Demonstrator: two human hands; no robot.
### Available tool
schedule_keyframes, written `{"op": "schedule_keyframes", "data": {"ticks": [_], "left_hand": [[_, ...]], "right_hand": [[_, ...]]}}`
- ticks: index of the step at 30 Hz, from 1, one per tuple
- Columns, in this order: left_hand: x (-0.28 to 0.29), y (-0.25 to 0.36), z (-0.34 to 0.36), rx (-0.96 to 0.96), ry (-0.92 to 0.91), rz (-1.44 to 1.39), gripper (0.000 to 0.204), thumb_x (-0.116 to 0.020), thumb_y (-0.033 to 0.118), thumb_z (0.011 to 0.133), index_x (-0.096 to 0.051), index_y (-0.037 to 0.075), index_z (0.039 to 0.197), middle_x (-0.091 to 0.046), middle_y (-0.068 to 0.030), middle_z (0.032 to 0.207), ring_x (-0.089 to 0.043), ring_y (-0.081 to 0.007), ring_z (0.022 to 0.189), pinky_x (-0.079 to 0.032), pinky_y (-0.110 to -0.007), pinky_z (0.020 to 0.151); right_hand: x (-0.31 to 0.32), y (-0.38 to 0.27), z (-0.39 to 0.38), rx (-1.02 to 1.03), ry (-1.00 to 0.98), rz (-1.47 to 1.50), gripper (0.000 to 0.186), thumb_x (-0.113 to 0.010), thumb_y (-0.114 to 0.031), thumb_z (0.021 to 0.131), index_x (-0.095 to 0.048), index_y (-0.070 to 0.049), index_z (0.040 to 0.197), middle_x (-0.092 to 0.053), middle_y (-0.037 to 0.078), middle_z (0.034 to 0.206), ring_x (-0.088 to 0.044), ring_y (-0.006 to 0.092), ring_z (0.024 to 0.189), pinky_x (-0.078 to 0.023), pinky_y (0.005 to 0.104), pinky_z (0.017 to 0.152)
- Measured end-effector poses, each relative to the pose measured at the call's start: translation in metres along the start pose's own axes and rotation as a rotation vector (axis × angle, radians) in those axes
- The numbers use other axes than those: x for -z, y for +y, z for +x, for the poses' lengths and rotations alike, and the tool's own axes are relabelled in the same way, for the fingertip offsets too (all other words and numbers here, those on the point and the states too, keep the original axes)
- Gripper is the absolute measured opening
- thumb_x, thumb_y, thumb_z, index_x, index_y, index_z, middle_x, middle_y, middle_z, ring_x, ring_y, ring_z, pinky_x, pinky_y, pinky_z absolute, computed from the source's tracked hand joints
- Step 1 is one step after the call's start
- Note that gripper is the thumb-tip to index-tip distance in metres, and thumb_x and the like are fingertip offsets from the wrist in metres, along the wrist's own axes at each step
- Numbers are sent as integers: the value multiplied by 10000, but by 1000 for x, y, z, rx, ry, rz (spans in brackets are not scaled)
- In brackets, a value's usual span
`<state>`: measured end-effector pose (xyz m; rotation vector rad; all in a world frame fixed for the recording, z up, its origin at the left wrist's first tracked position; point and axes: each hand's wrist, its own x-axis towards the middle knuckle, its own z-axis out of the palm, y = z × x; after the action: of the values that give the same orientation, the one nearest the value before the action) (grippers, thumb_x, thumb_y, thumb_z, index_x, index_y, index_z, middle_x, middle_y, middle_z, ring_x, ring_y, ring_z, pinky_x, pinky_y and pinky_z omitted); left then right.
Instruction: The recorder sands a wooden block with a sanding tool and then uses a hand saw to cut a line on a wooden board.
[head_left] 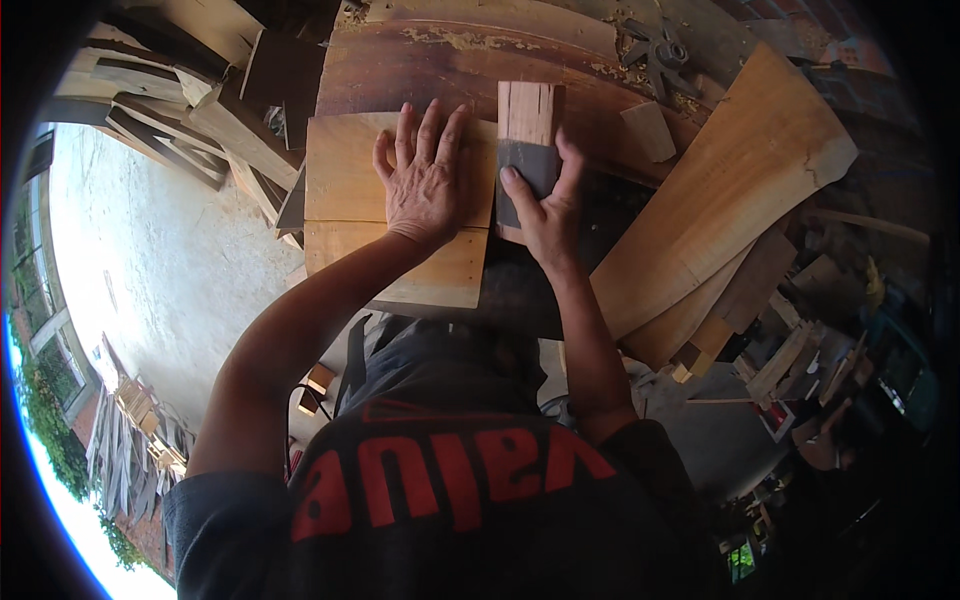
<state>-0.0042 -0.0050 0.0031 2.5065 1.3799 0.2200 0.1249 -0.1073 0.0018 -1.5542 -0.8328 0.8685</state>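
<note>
The left hand (428, 190) is down flat here, palm on the pale wooden panel (345, 170), fingers a little apart and pointing away from the body, gripping nothing. A seam runs across that panel, just under the wrist. And over to the right hand (548, 205): it's curled round a wooden block (528, 110) with a dark grey sheet (530, 158) wrapped about its middle, thumb on the sheet, fingers round the far side. The block sits right at the panel's right edge; whether the two touch, I can't tell from here.

Beyond both hands stretches the reddish-brown surface (390, 65), wood shavings (470, 38) strewn over it. A small wood scrap (648, 132) lies ahead and right of the right hand, and farther right a broad plank (740, 180) slants away. Well left of the left hand, boards (180, 130) are heaped up.
</note>
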Motion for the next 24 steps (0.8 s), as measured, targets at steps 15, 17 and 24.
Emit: {"op": "schedule_keyframes", "data": {"ticks": [15,17,24], "left_hand": [[0,-1,2,6,24,5,584,-487,317,918,-334,197,1469,-320,-129,1505,-172,-373,1434,-63,-577,1113],[1,0,1,17,1,-5,584,-488,321,918,-335,197,1468,-320,-125,1504,-165,-369,1436,-62,-582,1112],[4,2,1,17,-22,14,586,-487,321,916,-335,197,1468,-319,-123,1506,-174,-367,1435,-71,-586,1110]], "right_hand": [[-3,-1,-18,185,8,-19,682,-686,-155,872,-285,39,1389,-462,240,1313,-488,287,1217,-388,414,1032],[-8,-7,-30,110,30,-72,677,-680,-144,872,-284,57,1383,-440,252,1333,-467,301,1237,-368,426,1046],[-6,-4,51,189,107,-91,599,-681,-183,887,-351,-26,1362,-539,197,1236,-568,256,1035,-470,393,893]]}}
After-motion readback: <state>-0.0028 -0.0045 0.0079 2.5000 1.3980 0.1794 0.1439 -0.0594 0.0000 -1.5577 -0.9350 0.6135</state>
